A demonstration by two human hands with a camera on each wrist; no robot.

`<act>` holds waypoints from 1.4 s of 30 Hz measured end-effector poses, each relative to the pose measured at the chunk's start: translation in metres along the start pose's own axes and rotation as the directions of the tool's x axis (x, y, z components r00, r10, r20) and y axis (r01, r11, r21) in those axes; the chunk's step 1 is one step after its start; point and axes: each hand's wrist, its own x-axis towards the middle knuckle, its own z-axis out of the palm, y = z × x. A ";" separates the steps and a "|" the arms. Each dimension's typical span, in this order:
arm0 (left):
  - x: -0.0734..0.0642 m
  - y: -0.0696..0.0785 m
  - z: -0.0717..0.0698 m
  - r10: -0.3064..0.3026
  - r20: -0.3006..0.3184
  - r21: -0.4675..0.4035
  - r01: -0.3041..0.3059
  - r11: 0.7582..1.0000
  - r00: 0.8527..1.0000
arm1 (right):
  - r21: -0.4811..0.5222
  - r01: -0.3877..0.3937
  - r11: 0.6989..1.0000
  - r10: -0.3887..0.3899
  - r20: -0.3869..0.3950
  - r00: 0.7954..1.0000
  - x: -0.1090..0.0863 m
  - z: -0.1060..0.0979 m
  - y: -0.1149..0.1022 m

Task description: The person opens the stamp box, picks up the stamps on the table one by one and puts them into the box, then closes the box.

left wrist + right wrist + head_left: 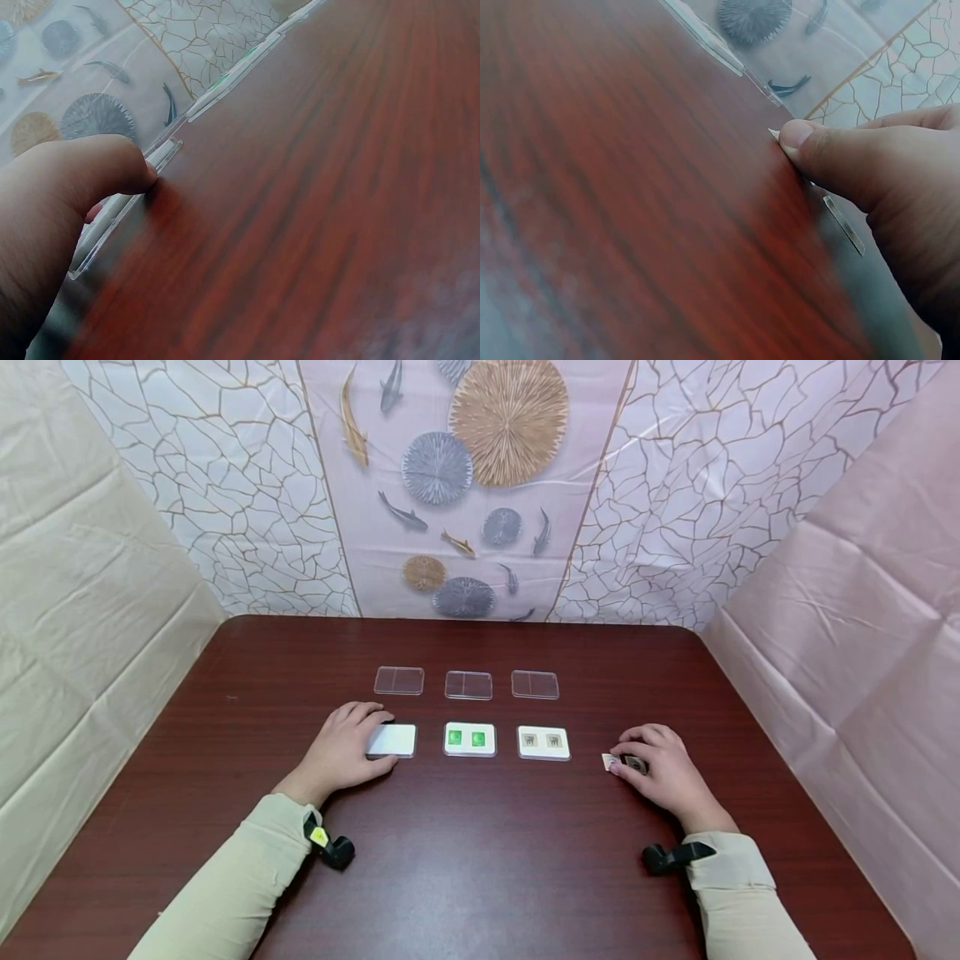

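Smooth, glossy wood grain across the tabletop. Clear, shiny plastic in the trays toward the far edge and around the white-faced cases. Paper-like thinness to the slip toward the right edge. Matt cloth sleeves; creased, faintly sheeny backdrop.

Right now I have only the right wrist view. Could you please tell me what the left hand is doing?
Observer: The left hand grips the white case, with the thumb at its near edge.
Operator: Thank you. In my view, the right case shows only its edge. What is on its top?
Observer: Two beige squares, side by side.
Operator: And is there one more case between these two?
Observer: Yes, the middle case lies between them, apart from both.
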 end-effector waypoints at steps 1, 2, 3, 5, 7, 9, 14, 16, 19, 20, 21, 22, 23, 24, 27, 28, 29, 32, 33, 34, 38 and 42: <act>0.000 0.000 0.000 -0.001 0.003 0.002 0.001 1.000 1.000 | 0.003 0.000 1.000 0.000 -0.003 1.000 0.000 0.000 0.000; 0.000 0.000 0.000 -0.003 0.005 0.004 0.003 1.000 1.000 | 0.005 0.003 1.000 -0.003 -0.004 1.000 0.000 0.000 0.000; 0.000 0.000 0.000 -0.004 0.007 0.004 0.004 1.000 1.000 | 0.007 0.003 1.000 -0.003 -0.005 1.000 0.000 0.000 -0.001; 0.000 0.000 0.000 -0.008 0.013 0.005 0.008 1.000 1.000 | 0.012 0.004 1.000 -0.004 -0.006 1.000 0.000 0.000 -0.001; 0.000 0.000 0.001 -0.012 0.017 0.005 0.011 1.000 1.000 | 0.014 0.004 1.000 -0.004 -0.007 1.000 0.000 0.000 -0.002; 0.000 0.000 0.001 -0.013 0.016 0.005 0.013 1.000 1.000 | 0.015 0.006 1.000 -0.006 -0.009 1.000 0.000 0.000 -0.003; 0.000 0.000 0.001 -0.006 0.002 0.002 0.006 1.000 1.000 | 0.015 -0.004 1.000 0.004 -0.011 1.000 0.002 -0.001 -0.006; -0.001 -0.001 0.001 -0.002 -0.003 0.001 0.002 1.000 1.000 | 0.012 -0.017 1.000 0.017 -0.006 1.000 0.002 -0.001 -0.007; -0.001 0.000 0.000 -0.002 -0.007 0.000 0.002 1.000 1.000 | -0.005 -0.027 1.000 0.027 0.003 1.000 0.003 -0.001 -0.008; -0.001 0.000 0.000 -0.002 -0.006 0.000 0.002 1.000 1.000 | -0.015 -0.025 1.000 0.025 0.006 1.000 0.003 0.000 -0.008; -0.001 0.000 0.000 -0.002 -0.005 0.001 0.002 1.000 1.000 | -0.025 -0.023 0.999 0.023 0.009 1.000 0.003 0.000 -0.007; -0.001 0.000 0.000 -0.004 -0.003 0.001 0.004 1.000 1.000 | -0.036 -0.017 0.999 0.017 0.010 1.000 0.003 0.001 -0.007; -0.001 0.000 0.000 -0.005 -0.002 0.001 0.005 1.000 1.000 | -0.048 -0.011 0.999 0.012 0.010 1.000 0.003 0.001 -0.007; -0.002 0.000 0.000 -0.006 -0.001 0.002 0.006 1.000 1.000 | -0.060 -0.003 0.998 0.004 0.009 1.000 0.003 0.002 -0.007; -0.001 0.000 0.000 -0.002 -0.001 0.005 0.002 1.000 1.000 | -0.080 0.010 0.997 -0.010 0.006 1.000 0.002 0.003 -0.007; -0.001 0.000 0.000 0.000 -0.002 0.006 0.000 1.000 1.000 | -0.084 0.014 0.996 -0.014 0.004 1.000 0.002 0.003 -0.007; -0.001 0.000 0.000 0.003 -0.005 0.006 -0.003 1.000 1.000 | -0.087 0.017 0.996 -0.016 0.004 1.000 0.002 0.003 -0.007; -0.001 0.000 0.000 0.005 -0.008 0.008 -0.005 1.000 1.000 | -0.091 0.019 0.996 -0.019 0.000 1.000 0.001 0.003 -0.007; -0.001 0.000 0.000 0.004 -0.007 0.008 -0.004 1.000 1.000 | -0.091 0.018 0.996 -0.018 -0.002 1.000 0.001 0.003 -0.008; -0.001 0.000 0.000 0.004 -0.008 0.008 -0.004 1.000 1.000 | -0.089 0.019 0.996 -0.019 -0.007 1.000 0.001 0.003 -0.008; -0.001 0.000 0.000 0.005 -0.007 0.007 -0.005 1.000 1.000 | -0.050 0.008 0.999 -0.009 -0.029 1.000 0.002 0.005 -0.009; 0.000 0.001 0.000 0.007 -0.003 0.006 -0.007 1.000 1.000 | 0.015 -0.035 0.999 0.036 -0.042 0.998 0.002 0.007 -0.010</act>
